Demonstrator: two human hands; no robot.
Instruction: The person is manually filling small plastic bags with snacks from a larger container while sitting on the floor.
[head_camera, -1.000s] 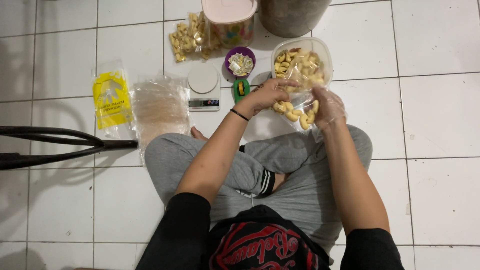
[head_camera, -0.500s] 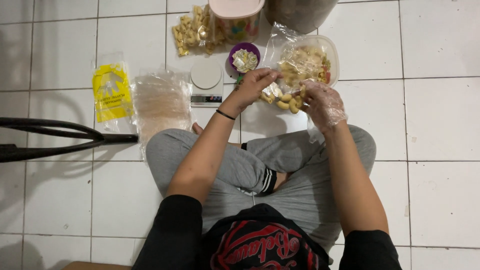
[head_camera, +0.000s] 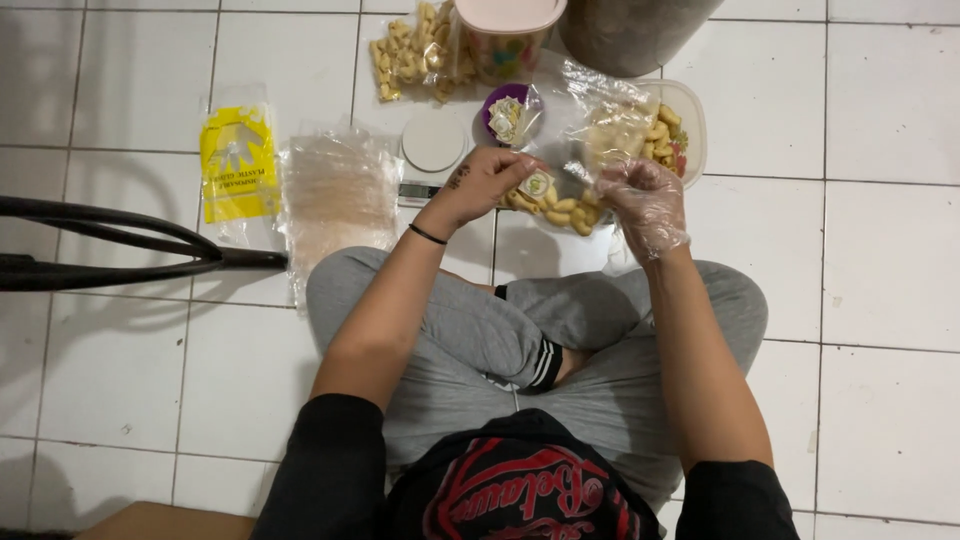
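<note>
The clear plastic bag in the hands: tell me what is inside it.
The clear plastic bag, held by the left hand and the gloved right hand, holds pale curved snacks and a small round label. The fingers and crumpled plastic hide the rest.

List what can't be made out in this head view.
- Scale display: hidden behind the left hand.
- Pink-lidded tub and grey bin: cut off by the top edge.
- Snack bag opening: crumpled clear film, unclear.
- Right hand fingertips: blurred by its plastic glove.
</note>
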